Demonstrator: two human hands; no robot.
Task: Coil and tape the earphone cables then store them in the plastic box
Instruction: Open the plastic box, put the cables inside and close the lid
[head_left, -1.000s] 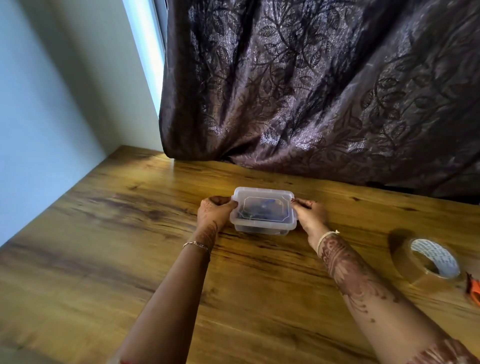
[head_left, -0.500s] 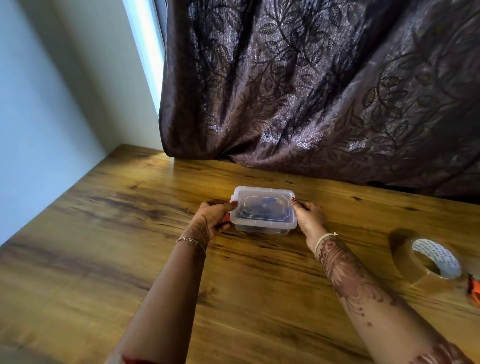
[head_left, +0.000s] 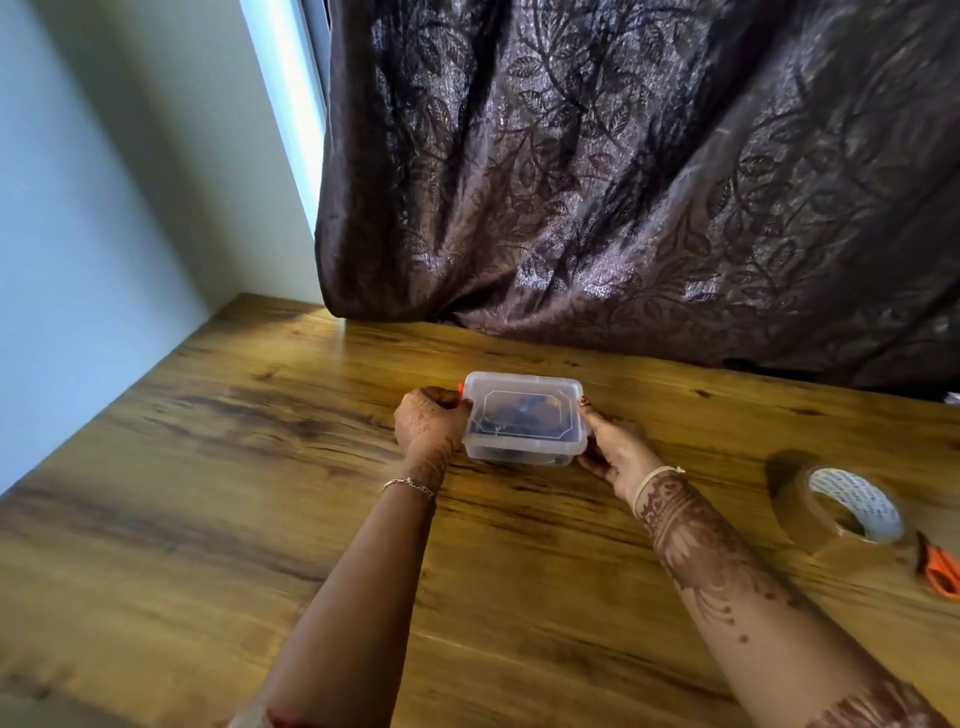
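Nearest, at 4 o'clock from the box, orange scissors (head_left: 940, 569) lie at the frame edge, with the tape roll (head_left: 841, 512) just beside them at 3 to 4 o'clock. Both lie flat on the bench (head_left: 208, 493), untouched and well apart from the hands.

Mid bench: the left hand (head_left: 431, 423) is on the box's 9 o'clock end and the right hand (head_left: 613, 449) on its 3 o'clock end. Half a second ago the left thumb only pointed at the lid edge. Now the left fingers (head_left: 452, 410) curl round that end and grip it, with an orange clip showing at the far left corner. The right hand has barely shifted: thumb on the lid corner, the other fingers against the end wall, gripping too.

The plastic box (head_left: 519, 449) sits on the bench in the same spot as a second ago, lid on. The earphone cables (head_left: 511, 414) show as a dark bundle through the clear lid, so they're already inside. I can't tell if they're taped.

Judgement: this is the closing step, squeezing the ends to seat or latch the lid. The task is nearly done; the risk is one side not clicking home.

Farthest, at 12 o'clock, the dark curtain (head_left: 623, 182) hangs down to the bench edge.
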